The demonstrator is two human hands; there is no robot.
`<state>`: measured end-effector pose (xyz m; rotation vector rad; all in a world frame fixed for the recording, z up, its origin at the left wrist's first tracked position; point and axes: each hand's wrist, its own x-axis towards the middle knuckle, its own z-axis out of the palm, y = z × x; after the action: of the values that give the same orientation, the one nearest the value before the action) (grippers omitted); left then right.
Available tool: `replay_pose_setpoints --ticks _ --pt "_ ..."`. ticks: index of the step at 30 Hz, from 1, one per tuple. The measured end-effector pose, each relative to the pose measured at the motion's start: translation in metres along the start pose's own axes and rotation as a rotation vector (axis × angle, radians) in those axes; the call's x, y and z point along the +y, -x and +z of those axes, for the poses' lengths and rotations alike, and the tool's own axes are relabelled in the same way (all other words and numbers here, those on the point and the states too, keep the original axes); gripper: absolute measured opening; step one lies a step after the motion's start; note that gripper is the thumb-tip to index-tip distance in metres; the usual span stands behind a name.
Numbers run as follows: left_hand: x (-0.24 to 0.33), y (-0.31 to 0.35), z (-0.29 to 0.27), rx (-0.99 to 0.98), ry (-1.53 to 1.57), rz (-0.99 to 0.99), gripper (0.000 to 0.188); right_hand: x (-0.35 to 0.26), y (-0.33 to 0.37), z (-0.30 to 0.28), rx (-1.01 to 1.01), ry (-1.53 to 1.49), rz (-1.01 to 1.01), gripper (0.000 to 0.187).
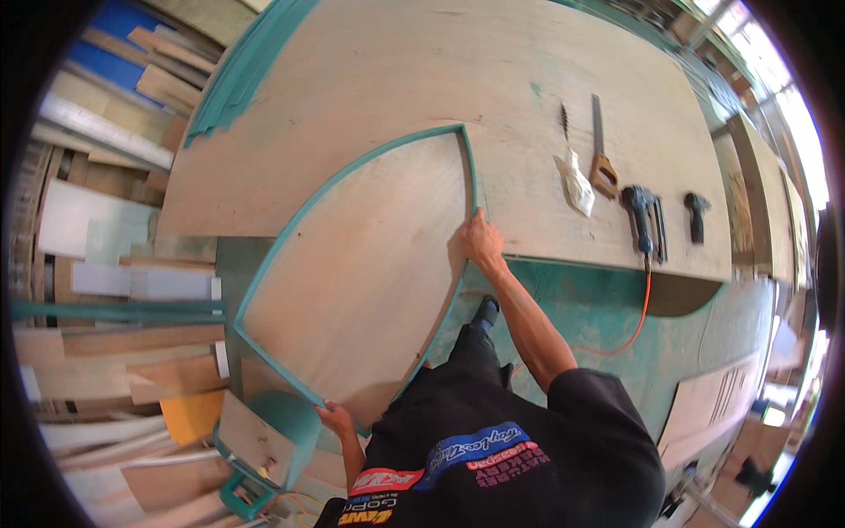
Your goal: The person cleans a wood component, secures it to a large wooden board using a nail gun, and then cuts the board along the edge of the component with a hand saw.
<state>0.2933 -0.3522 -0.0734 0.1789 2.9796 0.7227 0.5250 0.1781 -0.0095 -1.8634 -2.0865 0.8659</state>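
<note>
A large pale wooden panel (361, 264) with curved sides and green edging lies partly on the wooden worktable and juts out over its near edge toward me. My right hand (481, 239) grips the panel's right edge, with the thumb side on top. My left hand (338, 419) holds the near left edge, its thumb showing on the rim and the other fingers mostly hidden. Toward the far end the panel comes to a corner resting on the tabletop.
On the worktable (370, 79) lie green strips (246, 66), a handsaw (603, 167), a white pouch-like thing (577, 187), a nail gun (642, 220) with an orange hose (644, 308), and a small dark tool (696, 216). Boards (176, 352) are stacked at left. A green-framed stool-like stand (264, 440) stands at lower left.
</note>
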Motion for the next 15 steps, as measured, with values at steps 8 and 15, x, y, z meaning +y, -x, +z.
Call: replay_pose_setpoints --ticks 8,15 --pt "0.023 -0.192 -0.041 -0.06 -0.064 0.186 0.037 -0.075 0.04 0.064 0.043 -0.068 0.056 0.089" --pt "0.056 -0.257 -0.042 -0.201 -0.126 0.448 0.02 -0.049 0.074 0.054 0.195 -0.032 0.234 0.088"
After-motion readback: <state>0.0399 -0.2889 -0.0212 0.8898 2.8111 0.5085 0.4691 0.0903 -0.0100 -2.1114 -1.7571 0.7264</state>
